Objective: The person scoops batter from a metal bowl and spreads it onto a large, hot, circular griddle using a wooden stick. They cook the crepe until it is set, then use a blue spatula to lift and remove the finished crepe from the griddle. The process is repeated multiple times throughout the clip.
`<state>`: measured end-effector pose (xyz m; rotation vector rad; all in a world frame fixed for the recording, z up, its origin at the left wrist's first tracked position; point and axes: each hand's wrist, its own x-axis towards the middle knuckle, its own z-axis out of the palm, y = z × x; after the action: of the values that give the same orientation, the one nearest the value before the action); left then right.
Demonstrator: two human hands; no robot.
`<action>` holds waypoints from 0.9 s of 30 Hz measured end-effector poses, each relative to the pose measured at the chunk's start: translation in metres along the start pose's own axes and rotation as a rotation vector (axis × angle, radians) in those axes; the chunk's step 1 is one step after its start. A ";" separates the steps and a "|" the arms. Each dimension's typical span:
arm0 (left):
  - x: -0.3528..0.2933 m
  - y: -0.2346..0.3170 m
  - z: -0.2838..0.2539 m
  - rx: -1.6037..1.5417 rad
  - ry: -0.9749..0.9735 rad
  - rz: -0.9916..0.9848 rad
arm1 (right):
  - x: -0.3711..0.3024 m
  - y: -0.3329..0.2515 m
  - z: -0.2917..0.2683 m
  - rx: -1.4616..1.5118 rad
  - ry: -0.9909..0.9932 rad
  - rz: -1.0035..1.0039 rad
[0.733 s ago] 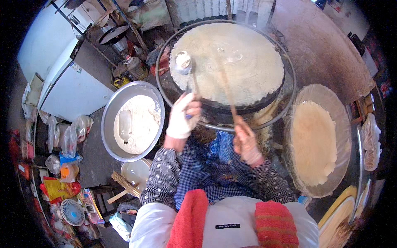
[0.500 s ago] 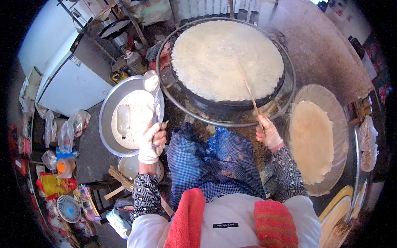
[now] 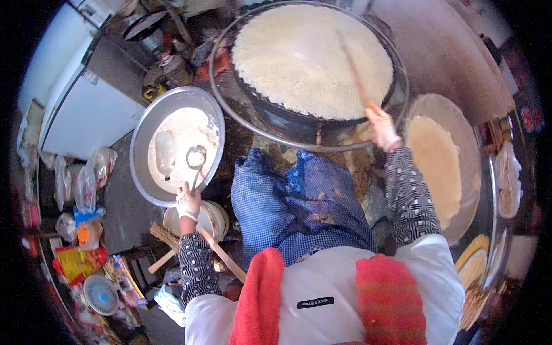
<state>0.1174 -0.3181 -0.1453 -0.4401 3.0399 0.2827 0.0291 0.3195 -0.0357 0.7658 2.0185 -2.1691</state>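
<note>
My left hand (image 3: pixel 188 203), in a thin pale glove, is closed round the handle of a metal ladle (image 3: pixel 196 157). The ladle's bowl dips into pale batter (image 3: pixel 183 129) in a wide metal basin (image 3: pixel 140 171), where a clear rounded container (image 3: pixel 165 150) also lies. On my right, my gloved right hand (image 3: pixel 382 130) grips a thin wooden stick (image 3: pixel 357 77) that slants over the big round griddle. A broad, thin sheet of batter (image 3: pixel 305 60) covers the griddle's top, and a metal ring (image 3: pixel 270 141) runs round it. The stick's far end is blurred.
At right, a large tan flatbread (image 3: pixel 435 167) lies on a round translucent sheet. A white bucket (image 3: pixel 219 220) and a brush of straw (image 3: pixel 165 236) stand below the basin. Left are a white cabinet (image 3: pixel 86 123), plastic bags (image 3: pixel 86 187) and packages.
My left hand has come down and back, lowering the ladle from above the basin's edge into the batter. My right hand has shifted right and forward over the griddle's edge with the stick.
</note>
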 end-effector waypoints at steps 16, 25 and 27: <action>0.053 0.162 -0.031 -0.260 -0.043 0.449 | -0.066 0.035 0.136 0.191 -0.296 -0.047; 0.149 0.194 -0.049 0.068 0.084 0.472 | -0.023 0.078 -0.013 0.239 -0.056 -0.103; 0.151 0.210 -0.050 0.311 0.294 0.579 | -0.086 0.039 0.036 0.019 -0.113 0.086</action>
<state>-0.0883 -0.1713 -0.0723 0.4655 3.3388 -0.2601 0.1083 0.2567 -0.0357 0.7014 1.8790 -2.1360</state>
